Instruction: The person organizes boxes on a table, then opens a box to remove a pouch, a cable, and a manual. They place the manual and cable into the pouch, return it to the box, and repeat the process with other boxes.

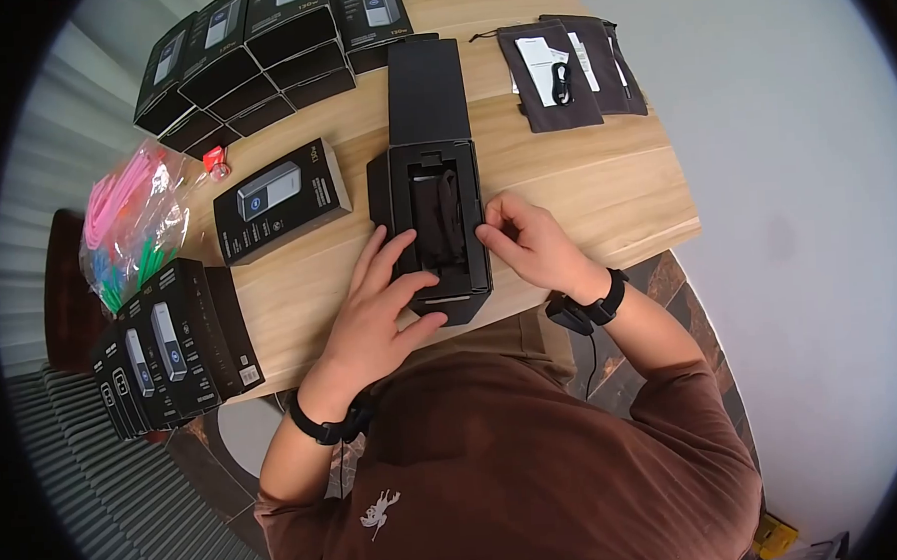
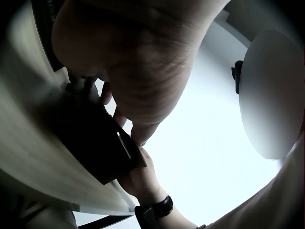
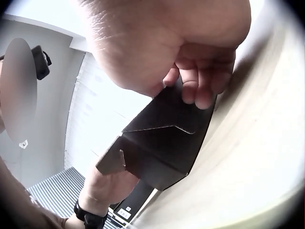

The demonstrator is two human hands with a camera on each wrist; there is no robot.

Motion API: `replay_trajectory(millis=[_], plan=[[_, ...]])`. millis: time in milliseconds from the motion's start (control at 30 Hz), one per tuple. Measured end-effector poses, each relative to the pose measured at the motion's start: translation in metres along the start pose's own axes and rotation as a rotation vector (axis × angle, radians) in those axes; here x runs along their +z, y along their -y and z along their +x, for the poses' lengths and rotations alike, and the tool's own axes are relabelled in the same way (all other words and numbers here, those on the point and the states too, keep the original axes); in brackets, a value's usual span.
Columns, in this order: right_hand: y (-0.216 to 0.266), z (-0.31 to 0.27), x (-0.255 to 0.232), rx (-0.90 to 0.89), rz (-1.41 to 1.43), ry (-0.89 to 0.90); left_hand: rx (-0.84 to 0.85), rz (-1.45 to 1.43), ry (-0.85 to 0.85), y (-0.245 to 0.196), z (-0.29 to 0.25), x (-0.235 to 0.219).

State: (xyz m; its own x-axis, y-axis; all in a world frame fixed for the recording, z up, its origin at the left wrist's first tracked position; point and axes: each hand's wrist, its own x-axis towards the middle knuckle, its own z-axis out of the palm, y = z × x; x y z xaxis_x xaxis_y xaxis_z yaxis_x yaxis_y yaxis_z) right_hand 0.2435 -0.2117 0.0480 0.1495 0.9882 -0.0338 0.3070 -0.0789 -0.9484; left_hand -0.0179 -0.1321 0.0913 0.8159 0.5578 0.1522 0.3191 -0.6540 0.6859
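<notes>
A black open box [image 1: 401, 207] lies on the table in front of me, its lid [image 1: 427, 91] folded back away from me. Inside its black insert lies a dark cloth pouch [image 1: 448, 210]. My left hand [image 1: 375, 308] reaches over the near left part of the box, fingers spread and fingertips on the rim and insert. My right hand [image 1: 537, 244] pinches the box's right wall between thumb and curled fingers. In the right wrist view, those fingers [image 3: 204, 90] lie along the outer side of the box [image 3: 167, 143]. The left wrist view shows the box [image 2: 95, 138] dark, below the left hand.
A closed printed box [image 1: 280, 199] lies left of the open one. More boxes stand stacked [image 1: 249, 68] at the far left and upright [image 1: 176, 342] at the near left. Beside them is a clear bag [image 1: 136, 219] of coloured strips. Grey pouches [image 1: 566, 115] with papers and a black cable [image 1: 561, 83] lie far right.
</notes>
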Motion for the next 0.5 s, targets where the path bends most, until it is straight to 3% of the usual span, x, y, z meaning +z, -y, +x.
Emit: replay_trajectory(millis=[133, 233, 333, 433, 500], plan=[[-0.001, 0.009, 0.001, 0.018, 0.069, 0.031, 0.023, 0.186, -0.069, 0.004, -0.003, 0.018], [0.020, 0.013, -0.005, -0.237, -0.291, -0.045, 0.060, 0.252, -0.118, 0.009, -0.005, 0.023], [0.050, 0.024, -0.012, -0.645, -0.627, -0.051, 0.069, 0.236, -0.165, 0.013, -0.009, 0.027], [0.060, 0.032, -0.009, -0.576, -0.692, 0.356, 0.065, 0.188, -0.195, 0.018, -0.012, 0.031], [0.068, 0.040, -0.007, -0.541, -0.786, 0.428, 0.061, 0.143, -0.207, 0.019, -0.011, 0.034]])
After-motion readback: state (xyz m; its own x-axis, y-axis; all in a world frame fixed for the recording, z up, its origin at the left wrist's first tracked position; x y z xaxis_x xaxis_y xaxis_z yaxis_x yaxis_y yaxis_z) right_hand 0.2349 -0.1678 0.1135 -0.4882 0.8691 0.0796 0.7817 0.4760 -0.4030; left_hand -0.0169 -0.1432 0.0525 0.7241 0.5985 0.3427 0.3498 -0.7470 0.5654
